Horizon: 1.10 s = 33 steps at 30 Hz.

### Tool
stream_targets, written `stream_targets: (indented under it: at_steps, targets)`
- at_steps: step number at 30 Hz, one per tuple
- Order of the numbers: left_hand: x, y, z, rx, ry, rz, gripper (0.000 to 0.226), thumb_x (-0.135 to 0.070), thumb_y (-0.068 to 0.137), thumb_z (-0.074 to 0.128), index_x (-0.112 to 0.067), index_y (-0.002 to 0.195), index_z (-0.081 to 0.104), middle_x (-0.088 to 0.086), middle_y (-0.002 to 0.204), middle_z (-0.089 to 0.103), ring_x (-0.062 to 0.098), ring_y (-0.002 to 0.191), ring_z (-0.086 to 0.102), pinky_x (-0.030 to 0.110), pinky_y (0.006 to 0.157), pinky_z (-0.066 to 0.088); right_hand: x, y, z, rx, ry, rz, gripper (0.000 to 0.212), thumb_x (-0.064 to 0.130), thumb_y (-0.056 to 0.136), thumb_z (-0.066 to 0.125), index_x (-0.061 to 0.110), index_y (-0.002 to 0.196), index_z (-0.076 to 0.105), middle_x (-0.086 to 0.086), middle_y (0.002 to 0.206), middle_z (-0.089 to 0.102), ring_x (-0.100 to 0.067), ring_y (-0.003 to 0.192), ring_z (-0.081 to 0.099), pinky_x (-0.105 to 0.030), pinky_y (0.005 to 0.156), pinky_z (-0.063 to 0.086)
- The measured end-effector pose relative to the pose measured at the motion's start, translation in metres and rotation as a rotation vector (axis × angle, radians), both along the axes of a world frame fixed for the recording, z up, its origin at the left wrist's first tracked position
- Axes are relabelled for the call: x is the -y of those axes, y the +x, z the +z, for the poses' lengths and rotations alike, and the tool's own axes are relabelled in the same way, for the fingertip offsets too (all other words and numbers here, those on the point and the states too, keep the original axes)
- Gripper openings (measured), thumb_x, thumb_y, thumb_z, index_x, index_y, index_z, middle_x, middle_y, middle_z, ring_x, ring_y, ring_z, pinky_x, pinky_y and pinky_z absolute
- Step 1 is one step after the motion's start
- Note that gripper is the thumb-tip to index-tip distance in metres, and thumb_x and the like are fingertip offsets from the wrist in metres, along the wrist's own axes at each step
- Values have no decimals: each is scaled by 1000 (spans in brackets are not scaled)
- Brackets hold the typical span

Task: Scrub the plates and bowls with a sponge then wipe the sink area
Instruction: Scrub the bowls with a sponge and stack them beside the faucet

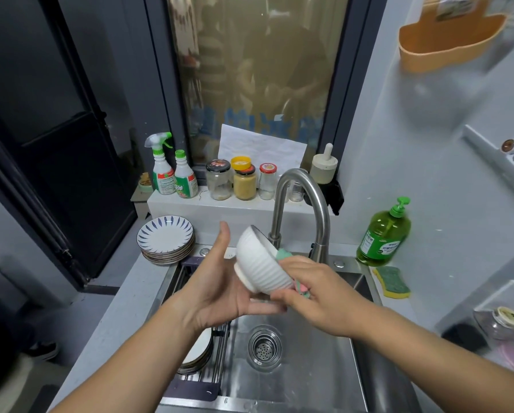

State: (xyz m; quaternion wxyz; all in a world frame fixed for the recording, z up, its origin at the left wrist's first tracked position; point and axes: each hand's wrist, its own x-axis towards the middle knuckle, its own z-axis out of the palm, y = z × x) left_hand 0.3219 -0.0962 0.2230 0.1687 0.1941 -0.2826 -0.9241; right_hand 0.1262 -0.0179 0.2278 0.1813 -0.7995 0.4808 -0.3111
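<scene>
The left hand, fingers flat, cradled the bowl by its foot above the sink; the right hand clamped a sponge at its rim; rigid ceramic, likely slick and breakable.

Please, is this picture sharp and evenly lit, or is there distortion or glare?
Head view: the bowl, sponge, left hand and right hand are fairly sharp; the wide lens bends the window frame; the window glass holds murky reflections; soft glare lies on the sink.

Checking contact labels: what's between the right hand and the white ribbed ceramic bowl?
In the head view, a green-and-pink sponge, gripped by the right hand, presses against the white ribbed ceramic bowl resting on the left hand.
</scene>
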Motion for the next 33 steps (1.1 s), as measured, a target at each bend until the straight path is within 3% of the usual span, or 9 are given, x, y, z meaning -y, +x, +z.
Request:
stream_targets:
  at_steps: [4,8,13,15,18,21,24,27,33]
  targets:
    - [-16,-12,-12,68,-151,241,124,-49,54,100,-3,152,38,31,141,57,47,125,61,62,94,55,-6,14,-11,207,84,-145,33,42,92,60,11,101,70,-2,97,66,-16,100,61,-46,88,49]
    - [-17,-11,-7,72,-161,263,96,-67,59,88,0,125,70,27,120,70,39,105,72,58,96,56,-10,33,1,256,61,-95,36,40,91,63,4,85,64,-6,85,59,-23,87,57,-48,83,46]
    - [-6,6,-1,100,-44,-78,113,-96,67,43,-6,132,68,34,143,54,56,136,46,73,109,33,-9,12,17,-113,-112,89,30,47,94,62,19,96,72,9,107,71,-9,129,52,-37,110,37]
    - [-6,9,-2,79,-51,-206,123,-98,61,52,-6,141,60,36,151,44,61,144,29,79,111,22,-7,9,18,-126,-190,139,34,43,92,67,11,82,67,0,98,70,-18,120,58,-33,104,44]
    - [-10,8,-5,15,-41,-226,120,-95,58,63,-7,139,61,32,142,54,51,126,52,72,102,37,-6,10,13,-143,-263,157,37,39,88,74,5,77,65,-7,100,68,-27,108,60,-38,96,47]
    - [-15,3,-7,-127,26,-162,118,-93,67,57,-4,146,54,34,148,48,50,130,49,72,108,32,-6,9,6,-119,-274,117,30,33,92,71,5,81,68,-7,97,68,-28,102,61,-41,94,47]
    - [-19,-3,-12,-176,-100,-55,108,-75,74,72,-2,149,48,33,153,43,51,141,41,74,116,23,-7,7,4,-24,-215,18,36,38,98,60,8,79,65,-3,83,64,-21,91,58,-38,85,48]
    - [-22,-7,-13,-121,-189,45,96,-51,70,90,0,143,56,31,146,53,44,132,55,68,113,36,-5,4,5,8,-107,-89,50,51,98,53,9,71,58,-1,72,55,-16,82,53,-36,76,47]
    - [-16,-5,-14,-1,-160,-60,98,-69,67,82,-10,142,60,27,140,59,40,120,63,69,110,37,-10,-3,20,-143,-118,82,45,45,91,68,13,68,49,3,71,50,-17,77,51,-37,74,47]
